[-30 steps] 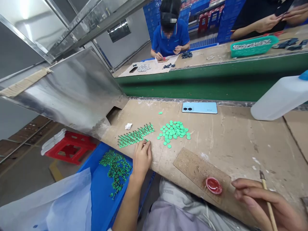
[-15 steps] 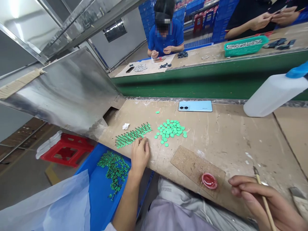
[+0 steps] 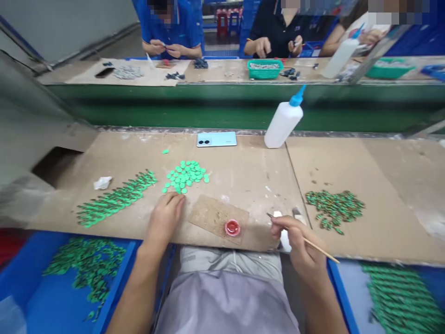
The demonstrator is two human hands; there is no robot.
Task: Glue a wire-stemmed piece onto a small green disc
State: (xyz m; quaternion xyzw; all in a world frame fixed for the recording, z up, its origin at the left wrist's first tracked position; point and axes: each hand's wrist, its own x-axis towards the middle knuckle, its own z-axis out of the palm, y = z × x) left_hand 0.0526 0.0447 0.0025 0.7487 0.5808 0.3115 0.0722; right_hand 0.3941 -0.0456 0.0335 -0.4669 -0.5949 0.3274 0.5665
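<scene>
A long brown workbench (image 3: 347, 162) is seen running left to right, with a green belt (image 3: 222, 104) along its far edge. Blue trays are set below the near edge: the left tray (image 3: 52, 301) and the right tray (image 3: 351, 297), both holding green parts. A white squeeze bottle (image 3: 283, 123) with a blue nozzle is stood at the far edge, right of centre, and a light-blue phone (image 3: 216, 139) is laid flat just left of it.

On the bench, a long row of green parts (image 3: 114, 199) is laid out at the left, a cluster of round green discs (image 3: 186, 174) near the centre, and a darker green pile (image 3: 335, 206) at the right. A small cork mat (image 3: 218, 217) is placed near the front edge, with a red paint cap (image 3: 232, 228) resting on it.

The left hand (image 3: 163, 220) is held palm down on the bench, fingers curled, fingertips touching the nearest discs of the cluster; whether one is pinched cannot be told. The right hand (image 3: 297, 239) is closed around a thin brush (image 3: 306, 239), tip pointed left, near the red cap but not touching it.

Other people's hands are seen at work across the belt.
</scene>
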